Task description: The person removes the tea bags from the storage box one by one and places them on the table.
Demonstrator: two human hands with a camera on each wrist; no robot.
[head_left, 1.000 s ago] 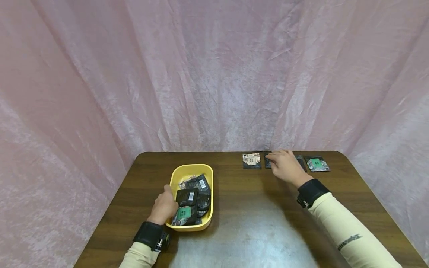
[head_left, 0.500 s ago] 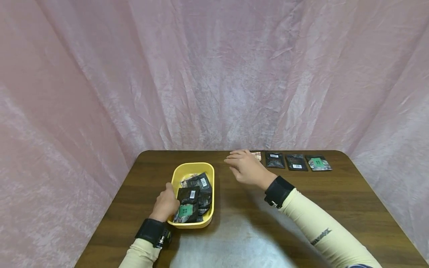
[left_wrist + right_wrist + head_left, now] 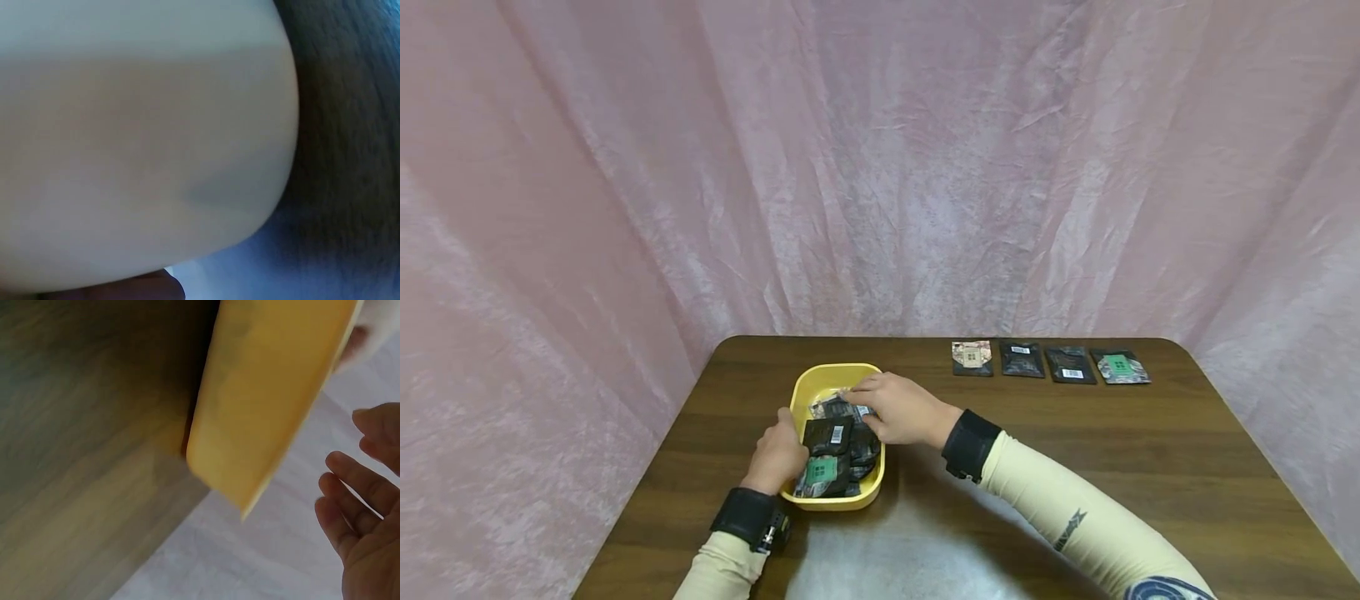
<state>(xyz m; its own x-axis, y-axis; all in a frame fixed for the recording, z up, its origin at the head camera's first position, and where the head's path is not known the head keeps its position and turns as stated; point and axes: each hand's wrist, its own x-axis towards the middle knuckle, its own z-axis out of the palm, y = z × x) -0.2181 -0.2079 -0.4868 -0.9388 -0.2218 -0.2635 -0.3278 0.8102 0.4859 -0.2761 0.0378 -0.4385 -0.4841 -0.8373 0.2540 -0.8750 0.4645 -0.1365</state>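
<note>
A yellow plastic bin (image 3: pixel 818 382) stands at the left of the table, with several flat black sachets (image 3: pixel 823 433) piled in it. One sachet on top carries a green label (image 3: pixel 822 470). My left hand (image 3: pixel 773 457) grips the bin's left rim; its palm fills most of the left wrist view. Over the bin's right rim reaches my right hand (image 3: pixel 908 408), fingers loosely bent above the sachets. In the right wrist view those fingers (image 3: pixel 353 478) are spread apart with nothing between them, just beyond the bin's yellow side wall (image 3: pixel 269 387).
Along the back right edge of the brown wooden table (image 3: pixel 1075 450) lies a row: a cream-labelled sachet (image 3: pixel 972 357), two dark sachets with barcodes (image 3: pixel 1022 360) and a green-labelled sachet (image 3: pixel 1120 367). A pink velvet curtain (image 3: pixel 880 167) hangs behind.
My right hand has moved left from the row of sachets to above the bin, uncovering the sachets there. My left hand has stayed at the bin's rim.
</note>
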